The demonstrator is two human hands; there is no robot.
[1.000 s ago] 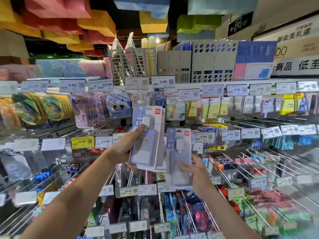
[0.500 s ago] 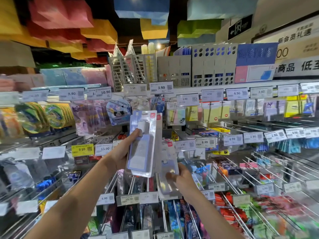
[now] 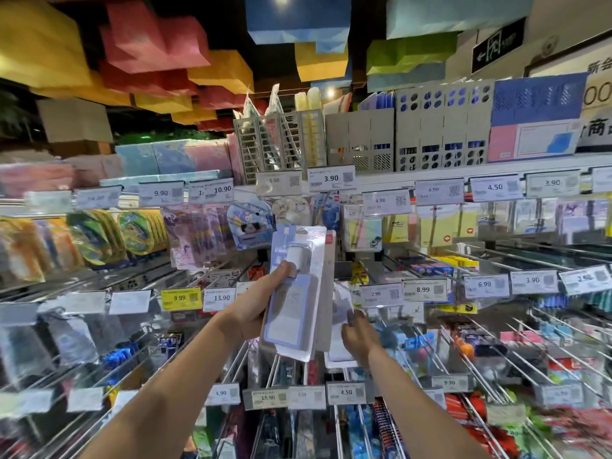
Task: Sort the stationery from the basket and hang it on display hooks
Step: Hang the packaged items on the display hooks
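Note:
My left hand (image 3: 256,306) grips a stack of pale blue and white blister packs (image 3: 291,293), held upright in front of the display hooks. My thumb lies on the front pack beside its white bulge. My right hand (image 3: 359,336) holds another blister pack (image 3: 339,321) of the same kind, lower and just right of the stack, pushed in among the hooks. This pack is blurred and partly hidden behind the stack. The basket is out of view.
Rows of metal hooks (image 3: 496,369) with price tags (image 3: 423,289) fill the wall, hung with packets. Sticky notes (image 3: 443,226) hang to the upper right. Grey file holders (image 3: 407,140) stand on the top shelf. Long bare hooks jut out at right.
My right hand has carried its pack down and away from me toward the hooks behind the stack. My left hand with the stack has stayed nearly in place, while my view tilted upward.

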